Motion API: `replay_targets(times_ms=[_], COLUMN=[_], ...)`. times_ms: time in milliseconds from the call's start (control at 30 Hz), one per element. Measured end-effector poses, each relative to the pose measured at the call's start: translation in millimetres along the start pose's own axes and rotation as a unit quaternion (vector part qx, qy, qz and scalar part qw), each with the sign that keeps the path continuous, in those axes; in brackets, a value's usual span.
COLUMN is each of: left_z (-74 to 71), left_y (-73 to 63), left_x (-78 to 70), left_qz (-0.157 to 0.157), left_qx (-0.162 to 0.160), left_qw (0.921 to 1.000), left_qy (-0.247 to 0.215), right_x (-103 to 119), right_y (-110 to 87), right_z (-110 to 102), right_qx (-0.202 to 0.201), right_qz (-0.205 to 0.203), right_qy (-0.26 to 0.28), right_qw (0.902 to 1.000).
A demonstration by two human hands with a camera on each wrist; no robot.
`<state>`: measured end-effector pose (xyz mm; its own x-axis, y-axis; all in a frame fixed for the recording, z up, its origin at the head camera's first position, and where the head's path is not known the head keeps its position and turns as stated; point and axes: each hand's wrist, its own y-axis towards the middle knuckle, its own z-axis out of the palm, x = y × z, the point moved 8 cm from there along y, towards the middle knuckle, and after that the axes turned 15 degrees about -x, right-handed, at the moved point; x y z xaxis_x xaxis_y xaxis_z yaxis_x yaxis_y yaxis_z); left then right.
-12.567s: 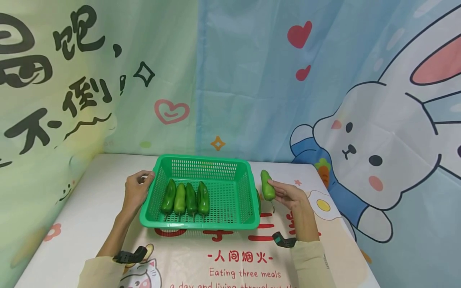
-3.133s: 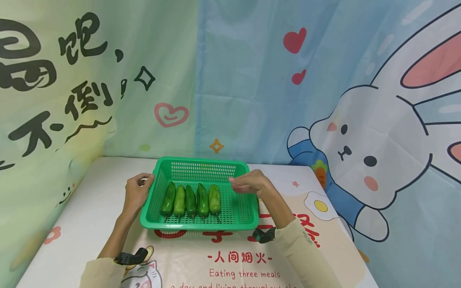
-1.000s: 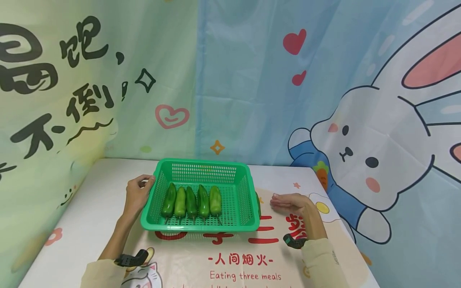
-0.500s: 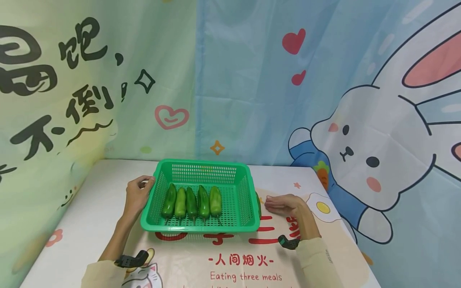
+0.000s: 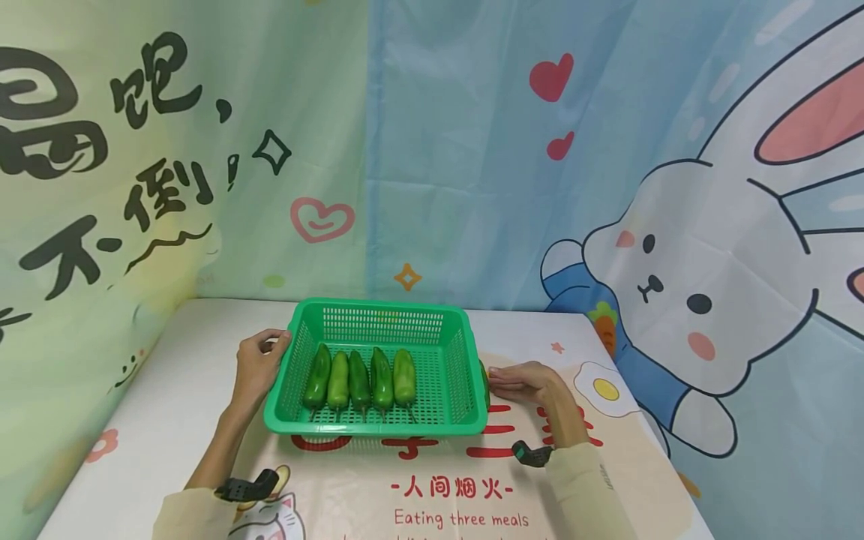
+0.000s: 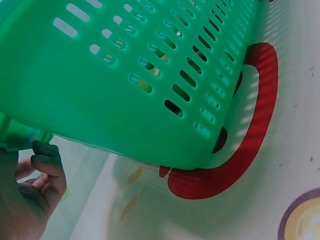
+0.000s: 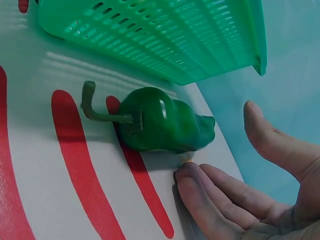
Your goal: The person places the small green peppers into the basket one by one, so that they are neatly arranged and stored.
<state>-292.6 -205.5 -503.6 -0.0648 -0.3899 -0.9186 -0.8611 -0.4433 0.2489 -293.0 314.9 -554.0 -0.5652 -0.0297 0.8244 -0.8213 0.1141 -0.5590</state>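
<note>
A green plastic basket (image 5: pixel 374 429) with slotted walls stands on the table. Several green peppers (image 5: pixel 382 381) lie side by side inside it, stems toward the person. At the basket's left end, my left hand (image 5: pixel 259 367) holds the rim; in the left wrist view, its curled fingers (image 6: pixel 47 162) meet the handle lip. One more dark green pepper (image 7: pixel 162 120) lies on the table just outside the right end, mostly hidden by the basket in the head view. Beside it my right hand (image 5: pixel 529 381) is spread, thumb apart from the fingers, with nothing between them.
A printed tablecloth (image 5: pixel 459 487) with red characters and English text covers the table. Behind hangs a cartoon curtain (image 5: pixel 439 150) along the back edge. Each wrist wears a dark strap device, such as the left wrist camera (image 5: pixel 248 486).
The light green pepper earlier in my right hand now lies at the row's right end. That hand left the basket and then drew left toward the outside pepper. My left hand stays put.
</note>
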Motion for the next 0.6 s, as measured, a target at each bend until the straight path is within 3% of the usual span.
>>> replay_targets(times_ms=[600], left_z=[0.1], left_y=[-0.5], left_x=[0.5], left_qz=[0.008], left_qx=[-0.004], left_qw=[1.0], left_qy=[0.002], right_x=[1.6], right_y=[1.0], right_z=[9.7], right_qx=[-0.084], right_qz=[-0.025], right_qy=[-0.06], right_qw=[0.9943])
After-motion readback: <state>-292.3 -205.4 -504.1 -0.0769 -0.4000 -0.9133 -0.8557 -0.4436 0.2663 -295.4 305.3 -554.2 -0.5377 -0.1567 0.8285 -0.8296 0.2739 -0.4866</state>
